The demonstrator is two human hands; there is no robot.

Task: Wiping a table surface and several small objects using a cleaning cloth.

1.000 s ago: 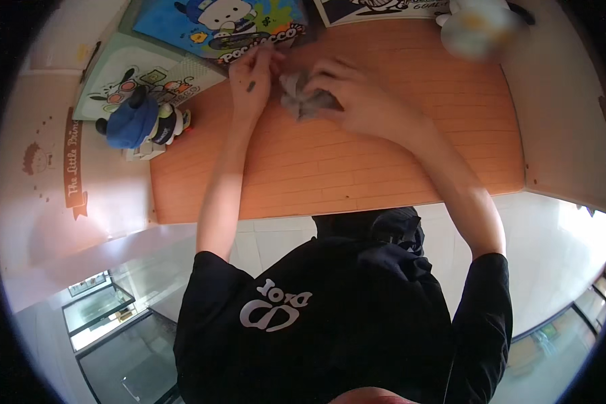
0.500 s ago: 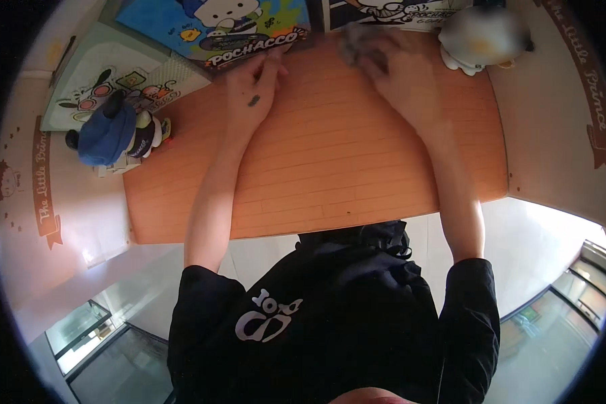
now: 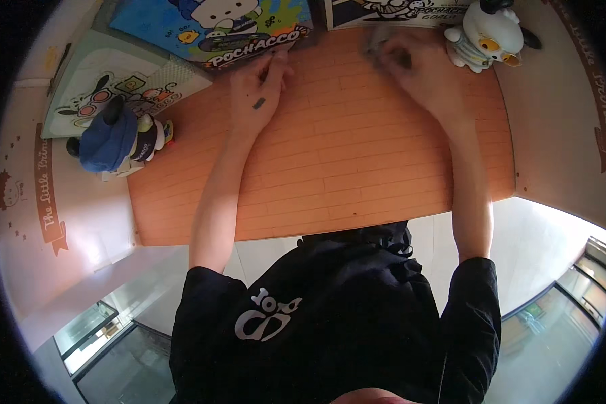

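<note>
At the far side of the wood-patterned shelf (image 3: pixel 337 148), my left hand (image 3: pixel 257 87) is at the lower edge of a blue picture box (image 3: pixel 155 23). Its fingers are curled against that edge, partly hidden, and a dark mark shows on the back of the hand. To its right, my right hand (image 3: pixel 424 74) is closed on a grey cloth (image 3: pixel 377 42) and presses it to the shelf, both blurred by motion. Just behind the cloth stands a black-and-white picture box (image 3: pixel 394 10). A white dog figurine (image 3: pixel 488 37) with yellow glasses stands right of my right hand.
On the left, a dog figurine in a blue cap (image 3: pixel 108 145) stands before a pale green picture box (image 3: pixel 81 87). White printed side panels (image 3: pixel 559 114) bound the shelf left and right. Its front edge (image 3: pixel 323 232) lies before my dark-clothed body.
My right hand has moved slightly right with the cloth. My left hand stays at the blue box's edge. The view has shifted a little, and the white figurine is now sharp.
</note>
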